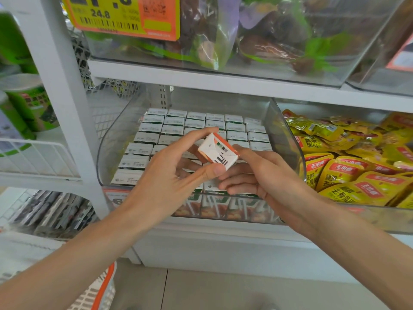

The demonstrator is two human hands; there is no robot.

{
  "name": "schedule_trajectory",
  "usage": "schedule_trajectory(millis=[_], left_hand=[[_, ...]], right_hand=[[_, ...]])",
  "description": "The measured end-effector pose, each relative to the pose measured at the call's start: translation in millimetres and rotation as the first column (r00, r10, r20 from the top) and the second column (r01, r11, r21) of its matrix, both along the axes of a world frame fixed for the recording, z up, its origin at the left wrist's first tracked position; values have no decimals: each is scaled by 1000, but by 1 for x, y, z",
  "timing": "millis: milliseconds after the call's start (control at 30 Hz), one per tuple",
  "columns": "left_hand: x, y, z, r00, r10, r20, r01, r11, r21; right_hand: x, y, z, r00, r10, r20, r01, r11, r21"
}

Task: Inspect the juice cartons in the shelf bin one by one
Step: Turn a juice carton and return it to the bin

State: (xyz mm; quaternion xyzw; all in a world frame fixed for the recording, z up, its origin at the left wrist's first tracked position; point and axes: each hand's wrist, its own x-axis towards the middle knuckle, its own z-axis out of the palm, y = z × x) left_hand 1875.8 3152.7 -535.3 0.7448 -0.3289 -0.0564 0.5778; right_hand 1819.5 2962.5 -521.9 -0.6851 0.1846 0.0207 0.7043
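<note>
Head view: one juice carton (218,152) is held over the clear shelf bin (105,157), with its printed end tilted up, likely for reading. The left hand (169,175) has a pinching grip on it, and the right hand (263,175) steadies its right side. The rest of the cartons (156,128) stand packed below.

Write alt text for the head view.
Two hands hold one juice carton, tilted, above a clear shelf bin packed with rows of cartons: the left hand pinches it, the right hand steadies its right edge. Yellow snack packets lie to the right.
</note>
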Motion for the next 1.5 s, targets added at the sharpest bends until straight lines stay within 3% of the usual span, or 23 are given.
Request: schedule_trajectory(millis=[133,300,467,600,700,867,1100,1233,1300,1500], left_hand=[[2,-1,-3,997,37,-63,-38,999,-19],[5,-1,-4,991,118,-66,-119,993,-12],[0,-4,-1,997,79,19,-78,996,-36],[0,-3,1,996,65,53,-64,997,-37],[-1,-3,2,993,52,105,-55,998,25],[1,-4,-1,983,69,172,-73,997,16],[3,-2,-3,982,35,187,-41,999,30],[4,-2,-4,994,56,98,-60,998,37],[4,-3,-4,994,87,67,-89,996,24],[7,-3,-5,994,96,47,-100,992,82]], right_hand=[[-2,-5,-4,996,-16,93,4,992,127],[1,-4,-1,997,3,83,-26,962,273],[0,-5,-1,998,52,40,-58,988,142],[1,-5,3,999,-15,28,4,928,373],[-1,-5,4,999,22,39,-38,858,512],[-3,-3,5,994,87,70,-111,834,541],[-2,-4,6,992,79,101,-108,937,332],[-3,-4,4,980,58,188,-70,996,57],[-5,-2,4,963,91,253,-75,994,-74],[-8,0,0,882,186,432,-119,977,-178]])
